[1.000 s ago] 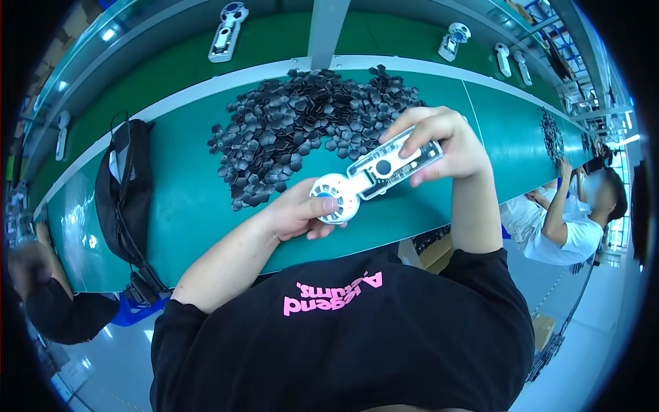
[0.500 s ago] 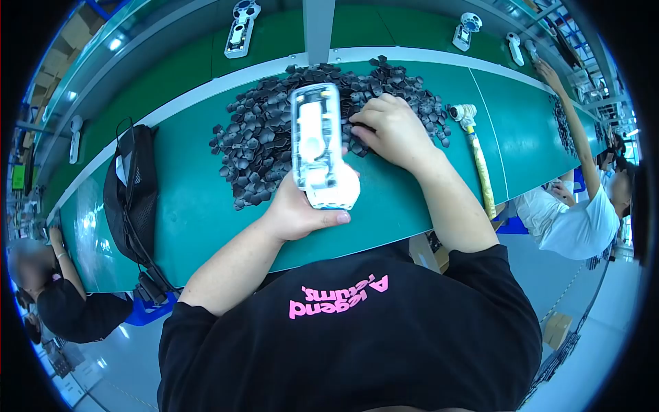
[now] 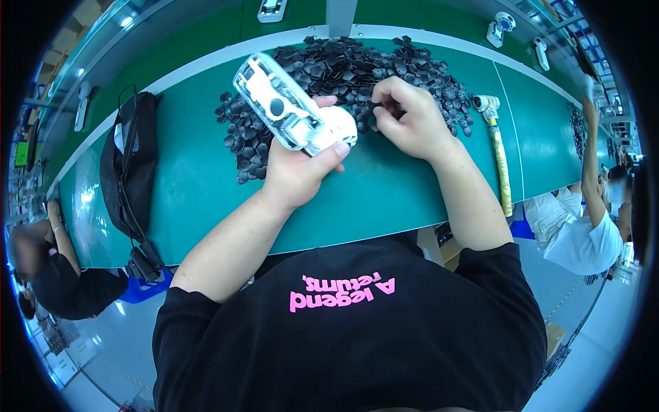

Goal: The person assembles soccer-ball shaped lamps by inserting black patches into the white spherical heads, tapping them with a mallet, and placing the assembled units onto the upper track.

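Over table [image 3: 384, 199], hands [image 3: 415, 125] curled, left [image 3: 294, 172] gripping device [image 3: 259, 91]

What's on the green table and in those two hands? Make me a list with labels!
Surface: flat green tabletop
On it: heap of small dark-grey five-sided pieces
Left hand: holding a white-and-clear plastic device with a rounded end
Right hand: curled at the heap's near edge; can't tell if holding anything
Right of heap: yellow-handled hammer-like tool with pale head
Left of heap: black fabric bag
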